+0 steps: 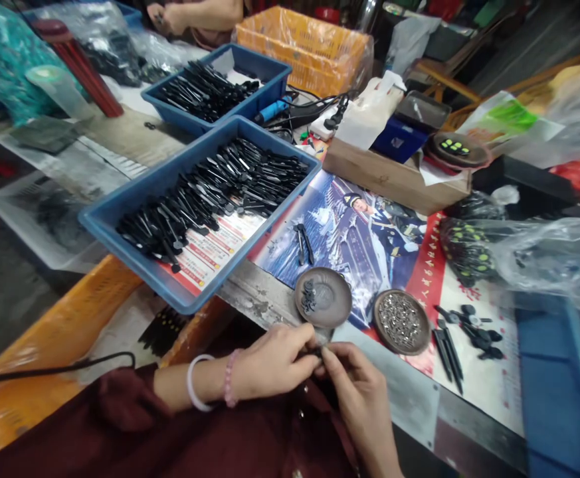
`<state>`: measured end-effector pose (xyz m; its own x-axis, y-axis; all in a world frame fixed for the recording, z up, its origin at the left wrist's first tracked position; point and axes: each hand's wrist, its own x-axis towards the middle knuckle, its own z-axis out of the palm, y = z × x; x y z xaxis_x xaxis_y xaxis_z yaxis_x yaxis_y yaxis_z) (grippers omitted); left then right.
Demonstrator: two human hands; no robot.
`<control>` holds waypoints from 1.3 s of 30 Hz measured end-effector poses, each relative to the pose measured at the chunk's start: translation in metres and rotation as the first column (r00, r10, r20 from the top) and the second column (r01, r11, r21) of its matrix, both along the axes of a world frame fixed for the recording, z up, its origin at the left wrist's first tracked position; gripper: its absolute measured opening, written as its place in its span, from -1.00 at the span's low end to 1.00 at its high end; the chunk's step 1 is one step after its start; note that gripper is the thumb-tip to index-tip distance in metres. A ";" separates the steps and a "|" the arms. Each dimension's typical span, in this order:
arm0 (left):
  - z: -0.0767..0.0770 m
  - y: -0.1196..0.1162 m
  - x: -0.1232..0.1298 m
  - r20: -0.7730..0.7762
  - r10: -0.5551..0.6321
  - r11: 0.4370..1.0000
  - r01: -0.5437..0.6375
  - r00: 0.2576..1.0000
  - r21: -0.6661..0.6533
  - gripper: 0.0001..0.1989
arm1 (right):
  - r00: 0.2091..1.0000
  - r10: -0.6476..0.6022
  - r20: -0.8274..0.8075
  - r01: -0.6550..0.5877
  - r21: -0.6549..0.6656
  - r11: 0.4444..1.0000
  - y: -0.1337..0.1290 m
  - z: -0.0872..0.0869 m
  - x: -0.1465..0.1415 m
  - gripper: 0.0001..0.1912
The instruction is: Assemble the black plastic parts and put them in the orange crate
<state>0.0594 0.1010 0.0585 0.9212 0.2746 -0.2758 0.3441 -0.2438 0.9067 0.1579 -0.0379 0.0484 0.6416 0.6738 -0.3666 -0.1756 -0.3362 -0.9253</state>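
Observation:
My left hand, with a white band and pink beads at the wrist, meets my right hand close to my body at the table edge. The fingers of both are pinched together around a small dark piece, mostly hidden by the fingertips. Just beyond them sits a shallow brown dish with small dark parts in it. To its right, a round dish holds many small silvery metal pieces. Two slim black parts lie on the printed poster.
A blue tray with rows of black parts stands at left, another blue tray behind it. Loose black parts lie at right beside a blue bin. A wooden box stands farther back. Another person's hands show at the top.

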 end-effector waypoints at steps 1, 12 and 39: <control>-0.001 0.000 0.000 -0.015 -0.002 0.995 0.001 1.000 -0.096 -0.97 | 1.000 -0.002 -0.017 0.002 0.022 1.000 -0.001 -0.002 0.001 -0.73; -0.012 0.000 0.000 -0.025 0.028 0.457 -0.036 0.999 -0.889 -0.74 | 0.879 0.140 -0.455 0.100 0.464 0.880 -0.002 -0.020 -0.012 -0.82; -0.021 0.009 0.001 -0.134 -0.024 0.763 -0.069 0.991 -0.643 -0.81 | 0.880 -0.426 0.212 0.407 0.128 0.904 -0.058 0.002 0.096 -0.67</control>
<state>0.0602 0.1101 0.0377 0.8615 0.0094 -0.5078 0.4640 0.3919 0.7944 0.2541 -0.0959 0.0507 0.9289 0.3453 -0.1335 -0.0641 -0.2052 -0.9766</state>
